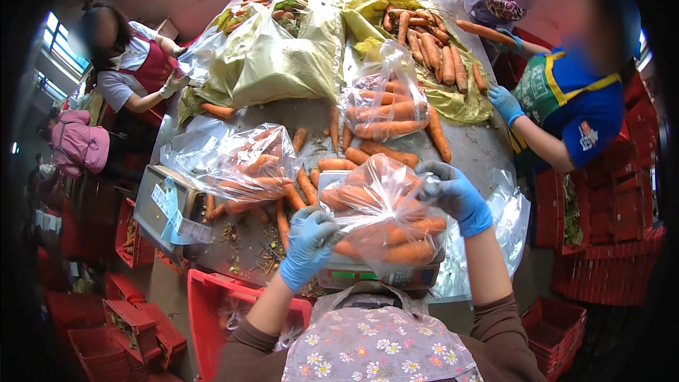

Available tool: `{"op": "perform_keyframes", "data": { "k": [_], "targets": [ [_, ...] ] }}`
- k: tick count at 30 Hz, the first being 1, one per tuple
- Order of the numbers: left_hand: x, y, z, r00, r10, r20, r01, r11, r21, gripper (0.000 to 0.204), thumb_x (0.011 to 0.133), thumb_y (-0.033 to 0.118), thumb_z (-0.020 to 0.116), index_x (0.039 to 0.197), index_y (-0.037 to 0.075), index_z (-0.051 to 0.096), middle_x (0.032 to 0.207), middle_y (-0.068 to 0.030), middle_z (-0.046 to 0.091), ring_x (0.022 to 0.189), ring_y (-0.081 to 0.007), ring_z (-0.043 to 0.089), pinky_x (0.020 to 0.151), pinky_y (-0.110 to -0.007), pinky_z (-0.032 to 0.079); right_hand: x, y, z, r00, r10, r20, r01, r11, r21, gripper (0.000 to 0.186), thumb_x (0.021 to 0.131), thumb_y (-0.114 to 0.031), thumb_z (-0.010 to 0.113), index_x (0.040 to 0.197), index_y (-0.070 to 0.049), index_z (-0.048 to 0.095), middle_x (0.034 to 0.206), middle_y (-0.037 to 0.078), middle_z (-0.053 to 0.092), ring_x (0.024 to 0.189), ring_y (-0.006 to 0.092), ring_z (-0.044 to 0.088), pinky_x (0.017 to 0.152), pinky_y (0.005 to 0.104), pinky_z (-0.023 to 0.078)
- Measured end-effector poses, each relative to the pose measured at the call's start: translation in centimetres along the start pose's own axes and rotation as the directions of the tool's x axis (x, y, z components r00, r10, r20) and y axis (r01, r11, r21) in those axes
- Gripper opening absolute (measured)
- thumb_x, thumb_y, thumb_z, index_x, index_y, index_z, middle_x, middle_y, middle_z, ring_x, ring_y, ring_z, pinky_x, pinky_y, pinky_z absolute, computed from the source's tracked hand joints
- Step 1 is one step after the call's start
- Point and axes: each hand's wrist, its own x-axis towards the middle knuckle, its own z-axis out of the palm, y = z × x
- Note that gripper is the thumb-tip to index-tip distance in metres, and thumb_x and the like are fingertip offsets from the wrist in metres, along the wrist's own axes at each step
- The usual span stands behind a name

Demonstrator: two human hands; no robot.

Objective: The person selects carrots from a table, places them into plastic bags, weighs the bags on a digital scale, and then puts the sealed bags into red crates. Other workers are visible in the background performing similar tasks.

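Note:
A clear plastic bag of carrots (389,205) rests on a weighing scale (382,277) close in front of me. My left hand (309,244), in a blue glove with a greyish palm side, pinches the bag's plastic at its left. On the other side, my right hand (456,194), gloved alike, curls its fingers over the bag's upper right. Gathered film lies between the two hands, with carrots showing through it. Just beyond sits another bag of carrots (385,110), and a third filled bag (254,166) lies to the left.
Loose carrots (308,187) and scraps lie on the metal table. Large yellowish sacks (286,64) stand at the back. Flat clear bags (488,233) are at my right, a second scale (170,205) at left. A red crate (212,311) stands by my left arm. Co-workers stand at both sides.

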Motion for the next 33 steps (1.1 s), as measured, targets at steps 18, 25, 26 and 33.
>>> {"op": "perform_keyframes", "data": {
  "k": [18, 25, 26, 33],
  "targets": [
    [0.5, 6.4, 6.0, 0.958, -0.284, -0.033, 0.110, 0.472, -0.875, 0.029, 0.090, 0.002, 0.049, 0.119, -0.004, 0.052, 0.110, -0.0053, 0.059, 0.092, -0.0110, 0.056, 0.078, -0.022, 0.046, 0.8, 2.3, 10.3, 0.977, -0.176, 0.123, 0.193, 0.478, -0.857, 0.085, 0.056, 0.000, 0.077, 0.132, -0.005, 0.039, 0.106, 0.006, 0.054, 0.091, 0.0107, 0.053, 0.077, 0.0259, 0.046],
    [-4.1, 0.9, 1.7, 0.956, 0.144, 0.257, -0.147, 0.989, -0.009, 0.026, 0.080, 0.029, 0.059, 0.091, 0.006, 0.058, 0.085, -0.0124, 0.055, 0.074, -0.0318, 0.056, 0.065, -0.039, 0.045, -0.1, 2.6, -3.8, 0.857, -0.510, 0.075, 0.094, 0.012, -0.996, 0.038, 0.065, 0.004, 0.061, 0.103, -0.001, 0.056, 0.077, 0.005, 0.058, 0.065, 0.0105, 0.052, 0.060, 0.0244, 0.044],
    [-4.8, -0.3, 1.9, 0.907, 0.130, 0.401, -0.111, 0.991, -0.070, 0.024, 0.080, 0.030, 0.058, 0.087, 0.006, 0.058, 0.085, -0.0126, 0.055, 0.074, -0.0325, 0.056, 0.066, -0.040, 0.045, 0.7, 3.5, -7.9, 0.777, -0.627, 0.056, 0.143, 0.089, -0.986, 0.031, 0.066, 0.005, 0.057, 0.096, 0.000, 0.057, 0.075, 0.005, 0.057, 0.066, 0.0111, 0.052, 0.062, 0.0242, 0.044],
    [-3.6, 5.2, 3.6, 0.978, 0.209, -0.028, -0.177, 0.744, -0.645, 0.021, 0.084, 0.018, 0.058, 0.076, -0.001, 0.056, 0.068, -0.0122, 0.048, 0.060, -0.0261, 0.049, 0.058, -0.034, 0.041, 4.5, 9.0, -3.1, 0.706, -0.677, -0.205, 0.376, 0.605, -0.702, 0.017, 0.080, 0.005, 0.047, 0.093, 0.000, 0.057, 0.077, 0.003, 0.055, 0.066, 0.0091, 0.049, 0.063, 0.0213, 0.042]
  ]
}}
